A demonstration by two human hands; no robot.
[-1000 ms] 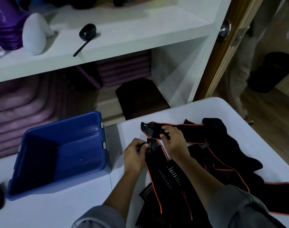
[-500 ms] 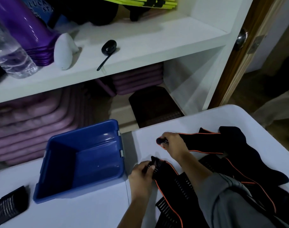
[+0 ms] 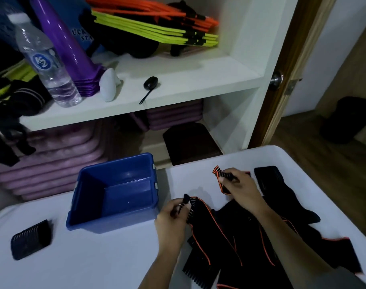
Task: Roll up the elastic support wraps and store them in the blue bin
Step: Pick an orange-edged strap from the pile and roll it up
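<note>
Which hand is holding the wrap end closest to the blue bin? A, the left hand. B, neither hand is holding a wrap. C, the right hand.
A: the left hand pinches a black wrap end beside the blue bin; the right hand grips a second wrap end farther away.

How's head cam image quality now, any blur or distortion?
Head view: dim, bluish light; motion blur smears the water bottle and the black ribbed piece at left; wide-angle bends the shelf and door frame; left hand, right hand and elastic wraps are readable.
</note>
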